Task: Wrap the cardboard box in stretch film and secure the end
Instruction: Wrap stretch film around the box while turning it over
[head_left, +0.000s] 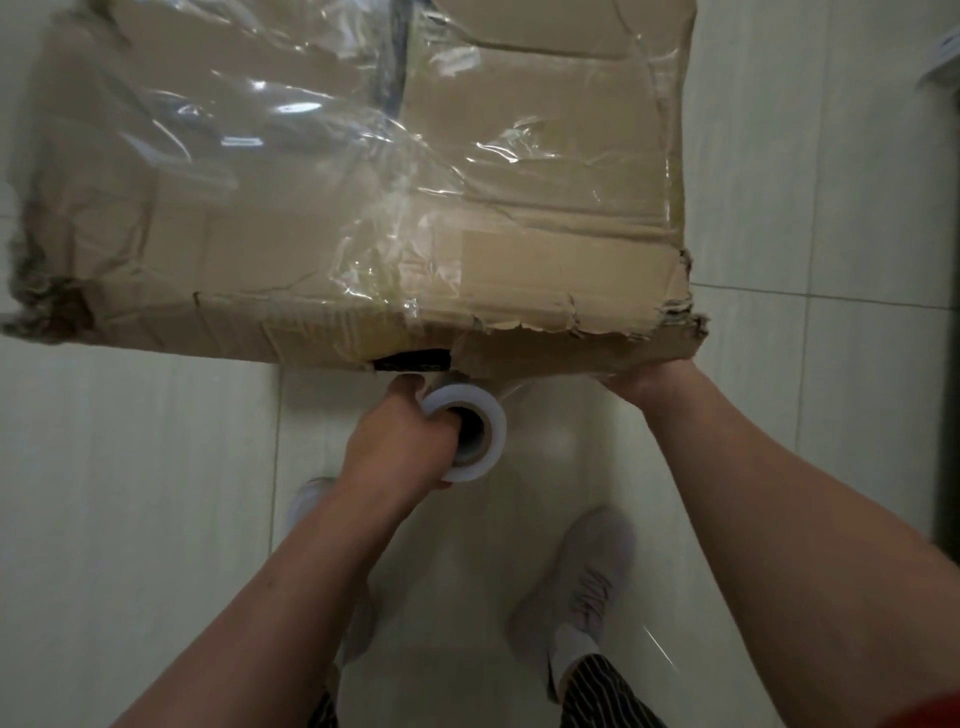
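A large worn cardboard box (545, 249) fills the upper half of the head view, tilted up off the floor. Clear stretch film (291, 156) lies wrinkled over its left and middle parts. My left hand (400, 441) grips a roll of stretch film (470, 434), fingers pushed into its core, just below the box's near edge. A sheet of film runs from the roll toward the box's underside. My right hand (644, 382) holds the box's near right bottom edge; its fingers are hidden beneath the cardboard.
The floor is pale glossy tile (130, 467). My two feet in light shoes (587, 577) stand below the box. A dark vertical edge (948, 415) runs along the far right, and a white object (943, 62) shows at the upper right corner.
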